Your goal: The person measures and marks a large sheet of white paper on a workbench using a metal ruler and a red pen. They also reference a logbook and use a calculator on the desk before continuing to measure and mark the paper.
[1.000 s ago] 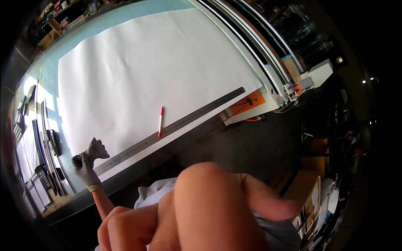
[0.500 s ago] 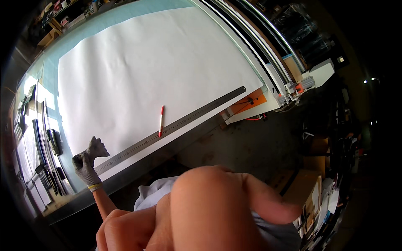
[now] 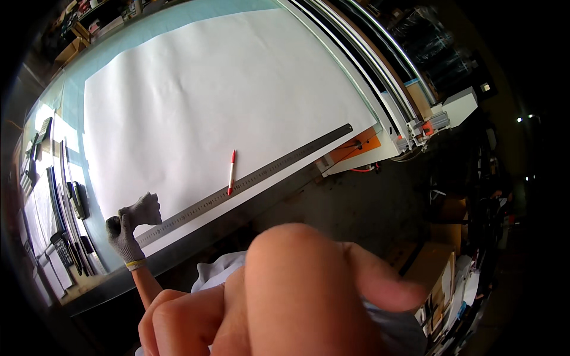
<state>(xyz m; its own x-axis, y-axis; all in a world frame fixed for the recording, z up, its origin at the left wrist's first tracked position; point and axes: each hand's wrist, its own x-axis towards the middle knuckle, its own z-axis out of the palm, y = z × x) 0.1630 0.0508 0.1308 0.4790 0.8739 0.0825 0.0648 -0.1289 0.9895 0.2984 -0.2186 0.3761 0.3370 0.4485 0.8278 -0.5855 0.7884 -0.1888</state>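
Note:
My left hand (image 3: pixel 126 242) wears a grey knit glove with a yellow-edged cuff. It is closed on a second, limp grey glove (image 3: pixel 142 212), which sticks out over the near left corner of a large white sheet (image 3: pixel 208 83). Beside it, a long steel ruler (image 3: pixel 267 170) lies along the sheet's near edge. A red-and-white pen (image 3: pixel 232 173) rests on the sheet, its lower end on the ruler. My bare right hand (image 3: pixel 297 291) looms close to the camera, fingers bent and thumb out to the right. Its fingertips are hidden, and anything it grips cannot be made out.
The sheet covers much of a glass-topped table (image 3: pixel 83 228). Dark strips and a calculator (image 3: pixel 61 246) lie at its left side. Along the right runs a metal rail machine (image 3: pixel 380 77) with a white end block. Cardboard boxes (image 3: pixel 436 270) stand on the floor at the right.
The held glove has shifted slightly to the right, its fingers now reaching nearer the ruler. My right hand keeps nearly the same pose. The table appears slightly further right.

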